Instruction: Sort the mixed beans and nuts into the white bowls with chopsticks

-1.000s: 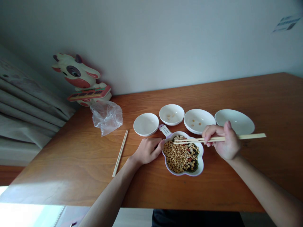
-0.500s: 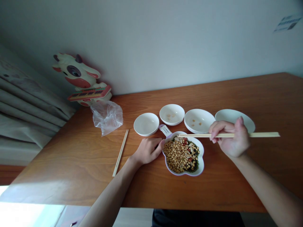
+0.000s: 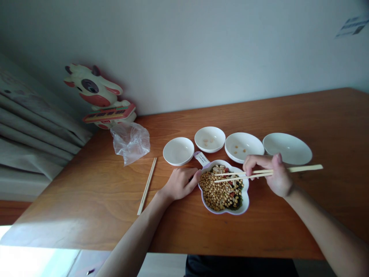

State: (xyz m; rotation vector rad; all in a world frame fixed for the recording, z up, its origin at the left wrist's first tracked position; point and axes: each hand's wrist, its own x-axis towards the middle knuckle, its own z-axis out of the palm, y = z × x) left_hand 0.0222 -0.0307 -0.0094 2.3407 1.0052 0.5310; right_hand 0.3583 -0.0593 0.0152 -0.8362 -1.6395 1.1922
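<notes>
My right hand [image 3: 271, 175] grips a pair of wooden chopsticks [image 3: 300, 168]. Their tips are parted over the beans in a white, lilac-edged, flower-shaped dish [image 3: 245, 200] with a short handle. Inside lie yellow soybeans [image 3: 213, 190], pale peanuts, some red pieces and small green beans; I cannot see anything caught between the tips. My left hand [image 3: 181, 183] lies at the dish's left rim, fingers curled and thumb against the edge.
Behind the dish stand white bowls: a left one [image 3: 178, 151], one with a few pale bits [image 3: 210, 139], one with several yellow bits [image 3: 244, 147], and a right one [image 3: 287, 148]. Spare chopsticks [image 3: 147, 186], a plastic bag [image 3: 131, 142] and a cow toy [image 3: 100, 96] are leftward.
My right hand has moved left and slightly down. The chopsticks, close together before, now have parted tips lower over the dish. My left hand stays at the rim.
</notes>
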